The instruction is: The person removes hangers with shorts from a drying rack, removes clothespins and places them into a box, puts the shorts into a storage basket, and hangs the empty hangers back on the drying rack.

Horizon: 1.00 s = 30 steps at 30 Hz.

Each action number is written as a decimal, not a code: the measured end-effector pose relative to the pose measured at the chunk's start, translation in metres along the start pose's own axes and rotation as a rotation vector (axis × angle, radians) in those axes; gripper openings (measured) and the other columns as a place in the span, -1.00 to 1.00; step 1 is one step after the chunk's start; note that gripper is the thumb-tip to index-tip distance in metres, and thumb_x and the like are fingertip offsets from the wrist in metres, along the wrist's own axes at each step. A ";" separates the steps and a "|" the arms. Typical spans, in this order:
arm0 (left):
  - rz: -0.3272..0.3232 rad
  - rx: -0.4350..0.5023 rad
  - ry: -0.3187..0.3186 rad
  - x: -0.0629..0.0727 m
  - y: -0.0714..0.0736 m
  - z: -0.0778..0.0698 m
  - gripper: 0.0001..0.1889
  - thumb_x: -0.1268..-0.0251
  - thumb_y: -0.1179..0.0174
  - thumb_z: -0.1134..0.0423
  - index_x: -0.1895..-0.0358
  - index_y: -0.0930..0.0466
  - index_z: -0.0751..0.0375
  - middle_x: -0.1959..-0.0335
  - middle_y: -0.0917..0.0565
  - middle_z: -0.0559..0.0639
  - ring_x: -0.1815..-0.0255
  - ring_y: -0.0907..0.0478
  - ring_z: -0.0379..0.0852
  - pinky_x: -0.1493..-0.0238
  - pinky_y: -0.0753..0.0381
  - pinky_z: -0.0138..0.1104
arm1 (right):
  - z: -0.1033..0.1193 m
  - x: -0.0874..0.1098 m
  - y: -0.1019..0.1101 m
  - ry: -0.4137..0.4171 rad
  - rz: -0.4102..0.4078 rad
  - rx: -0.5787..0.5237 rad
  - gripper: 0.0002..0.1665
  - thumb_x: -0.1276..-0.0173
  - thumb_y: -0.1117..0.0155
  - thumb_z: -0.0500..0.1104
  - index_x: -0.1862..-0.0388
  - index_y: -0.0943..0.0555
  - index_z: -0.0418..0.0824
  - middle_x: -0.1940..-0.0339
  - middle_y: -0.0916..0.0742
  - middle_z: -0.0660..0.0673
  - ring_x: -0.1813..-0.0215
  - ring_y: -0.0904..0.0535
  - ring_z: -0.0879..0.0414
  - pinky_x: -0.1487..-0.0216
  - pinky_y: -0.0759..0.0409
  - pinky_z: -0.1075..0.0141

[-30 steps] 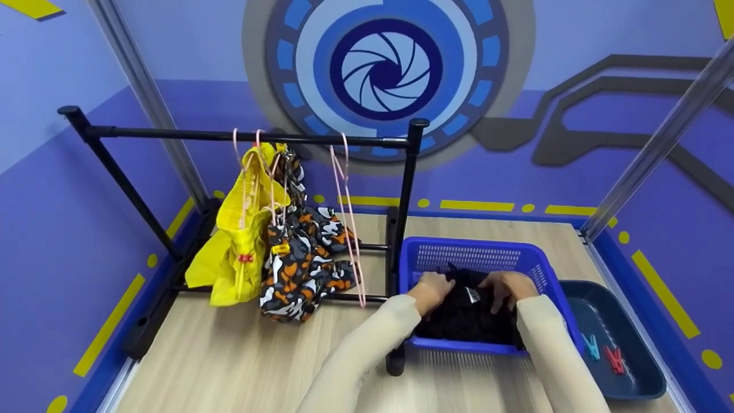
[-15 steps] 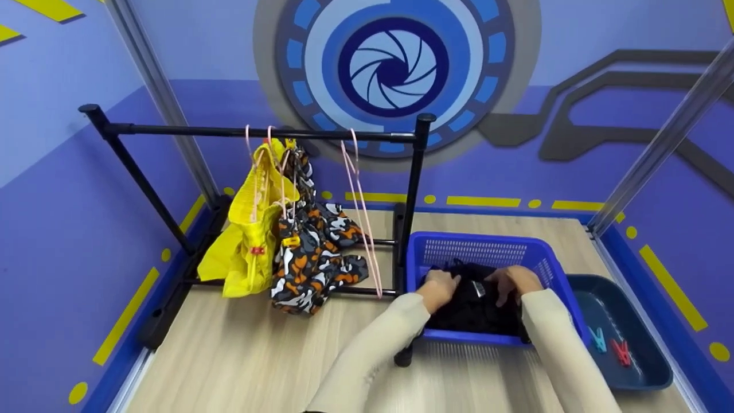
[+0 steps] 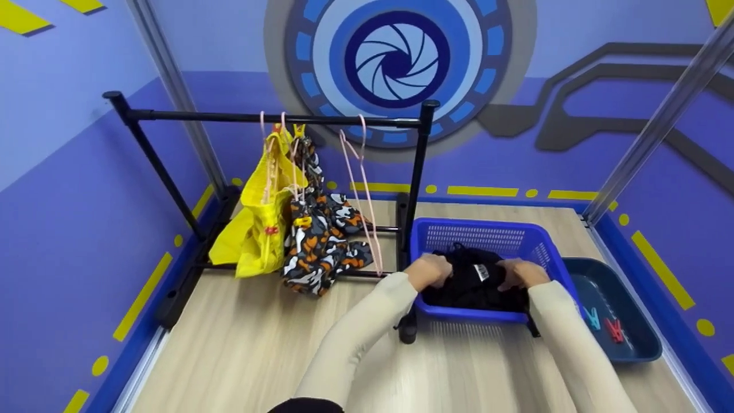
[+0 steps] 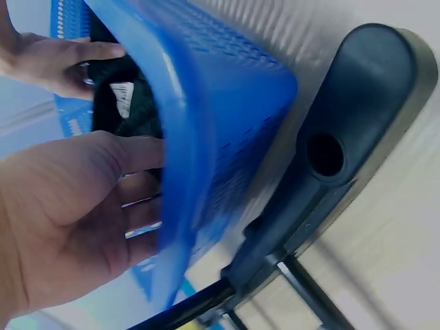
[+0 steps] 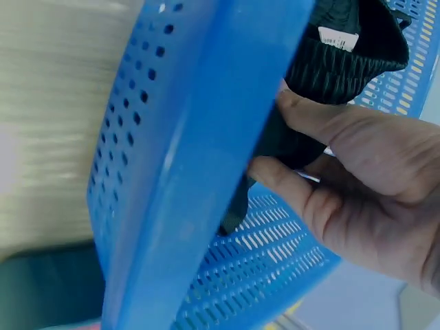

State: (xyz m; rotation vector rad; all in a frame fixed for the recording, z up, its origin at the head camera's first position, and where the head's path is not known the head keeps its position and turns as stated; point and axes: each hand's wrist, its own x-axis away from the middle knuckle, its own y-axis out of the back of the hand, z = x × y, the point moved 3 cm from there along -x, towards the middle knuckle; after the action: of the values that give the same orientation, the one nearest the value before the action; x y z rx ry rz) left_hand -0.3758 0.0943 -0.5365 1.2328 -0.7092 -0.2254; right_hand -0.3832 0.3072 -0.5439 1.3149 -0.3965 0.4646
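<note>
A black elastic-waisted garment (image 3: 473,293) with a white label lies bunched in the blue perforated basket (image 3: 476,315). My left hand (image 3: 431,271) grips its left side. In the left wrist view, that hand's (image 4: 75,213) thumb lies over dark cloth and its fingertips are hidden behind the basket rim (image 4: 180,137). On the garment's right side, my right hand (image 3: 523,273) pinches the cloth. The right wrist view shows the right hand (image 5: 371,179) with thumb and forefinger at the gathered waistband (image 5: 326,81), close inside the rim.
Left of the basket stands a black clothes rack (image 3: 321,120) with yellow shorts (image 3: 261,195), camouflage shorts (image 3: 312,246) and a bare pink hanger (image 3: 371,206). A dark tray (image 3: 599,281) at right holds a teal clothespin (image 3: 592,318) and a red clothespin (image 3: 615,330).
The head view has shifted, so the rack appears further right and higher. Both hands stay in the basket on the black garment; the right fingers, earlier more spread, now look closer together.
</note>
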 end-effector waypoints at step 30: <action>-1.174 0.245 0.438 0.250 0.118 0.312 -0.50 -0.34 -0.04 0.56 -0.32 -0.55 0.22 -0.33 -0.57 0.21 -0.40 -0.45 0.16 -0.48 -0.37 -0.04 | 0.191 0.081 0.103 0.668 -0.405 -0.311 -0.71 -0.53 -0.18 -0.18 0.22 -0.74 -0.38 0.40 -0.78 -0.27 0.48 -0.56 0.27 0.39 -0.57 0.43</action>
State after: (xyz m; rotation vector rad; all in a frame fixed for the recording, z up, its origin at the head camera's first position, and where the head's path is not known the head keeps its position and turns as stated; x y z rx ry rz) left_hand -0.3975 -0.2397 -0.2883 1.7487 0.4510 -0.8109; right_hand -0.3730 0.1479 -0.3764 0.8411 0.3415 0.4477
